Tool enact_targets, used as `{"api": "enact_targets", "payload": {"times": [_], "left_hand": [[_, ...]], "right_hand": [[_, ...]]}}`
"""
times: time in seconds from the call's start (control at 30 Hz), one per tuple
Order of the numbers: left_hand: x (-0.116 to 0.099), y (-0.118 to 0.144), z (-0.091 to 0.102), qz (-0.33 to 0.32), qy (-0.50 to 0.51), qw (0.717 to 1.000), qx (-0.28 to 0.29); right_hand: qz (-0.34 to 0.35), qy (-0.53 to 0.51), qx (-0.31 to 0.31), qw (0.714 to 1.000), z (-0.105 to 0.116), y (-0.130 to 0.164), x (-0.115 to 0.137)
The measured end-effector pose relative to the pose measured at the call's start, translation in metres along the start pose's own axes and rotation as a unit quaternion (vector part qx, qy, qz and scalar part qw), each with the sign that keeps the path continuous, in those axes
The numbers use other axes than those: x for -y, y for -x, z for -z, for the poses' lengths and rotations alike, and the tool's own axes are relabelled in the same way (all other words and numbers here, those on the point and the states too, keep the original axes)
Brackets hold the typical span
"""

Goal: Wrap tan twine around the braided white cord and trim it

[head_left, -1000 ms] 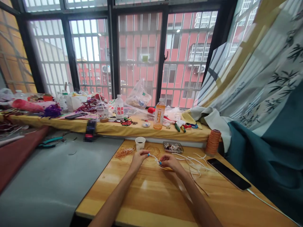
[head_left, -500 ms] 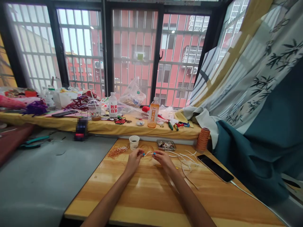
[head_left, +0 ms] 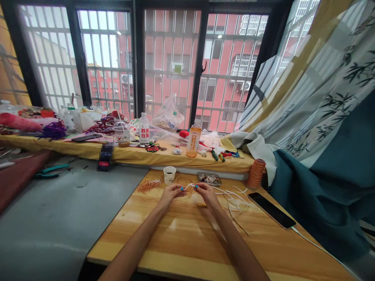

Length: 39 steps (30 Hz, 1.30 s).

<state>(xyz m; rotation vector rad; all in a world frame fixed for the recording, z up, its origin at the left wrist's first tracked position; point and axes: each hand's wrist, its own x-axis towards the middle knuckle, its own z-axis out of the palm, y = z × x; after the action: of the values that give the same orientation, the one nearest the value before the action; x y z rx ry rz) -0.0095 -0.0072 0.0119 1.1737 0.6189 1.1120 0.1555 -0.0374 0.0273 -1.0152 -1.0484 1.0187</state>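
A short white cord [head_left: 189, 185] is stretched between my two hands above the wooden table. Its left end is pinched by the fingers of my left hand [head_left: 172, 192]. At the other side my right hand [head_left: 206, 192] pinches the cord, which bends and seems to double over near those fingertips. A bright blue spot shows at each thumb tip; I cannot tell whether it is nail or bead. More white cords [head_left: 236, 199] lie loose to the right of my right hand. Behind my hands are a paper cup [head_left: 169, 175] with dark contents and a clear tray [head_left: 209, 179] of small pieces.
Orange and white thread scraps [head_left: 149, 185] lie left of the cup. At the right stand an orange thread spool [head_left: 256, 174] and a phone [head_left: 272, 210] on a cable. The cloth-covered ledge [head_left: 164, 159] carries an orange drink bottle [head_left: 193, 139], pliers and clutter.
The view has turned slightly left, so everything sits further right. Between my hands the cord now arches higher and bends over near the right fingertips. Both hands keep their pinch.
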Motion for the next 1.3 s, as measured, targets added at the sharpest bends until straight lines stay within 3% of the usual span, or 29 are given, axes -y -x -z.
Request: {"api": "enact_targets", "payload": {"times": [0.13, 0.53, 0.7, 0.8, 0.9, 1.07, 1.3], "left_hand": [[-0.003, 0.003, -0.002, 0.004, 0.015, 1.000, 0.002], [-0.001, -0.002, 0.002, -0.122, -0.156, 0.980, -0.016], [-0.004, 0.008, -0.001, -0.208, -0.315, 0.926, -0.025], [-0.005, 0.014, -0.005, -0.240, -0.362, 0.901, -0.014], [-0.004, 0.015, -0.007, -0.229, -0.362, 0.903, -0.020], [-0.004, 0.011, -0.005, -0.218, -0.340, 0.914, -0.045], [-0.006, 0.012, -0.005, -0.234, -0.372, 0.897, -0.038]], "right_hand": [[0.025, 0.056, 0.008, 0.998, 0.003, -0.003, 0.008], [0.097, 0.200, 0.024, 0.975, 0.008, -0.007, 0.002], [0.248, 0.355, 0.060, 0.899, -0.003, 0.006, 0.005], [0.251, 0.414, 0.122, 0.867, -0.010, 0.012, 0.005], [0.213, 0.455, 0.145, 0.852, -0.014, 0.014, 0.003], [0.189, 0.474, 0.105, 0.854, -0.015, 0.015, 0.005], [0.286, 0.562, 0.087, 0.771, -0.015, 0.016, 0.005]]}}
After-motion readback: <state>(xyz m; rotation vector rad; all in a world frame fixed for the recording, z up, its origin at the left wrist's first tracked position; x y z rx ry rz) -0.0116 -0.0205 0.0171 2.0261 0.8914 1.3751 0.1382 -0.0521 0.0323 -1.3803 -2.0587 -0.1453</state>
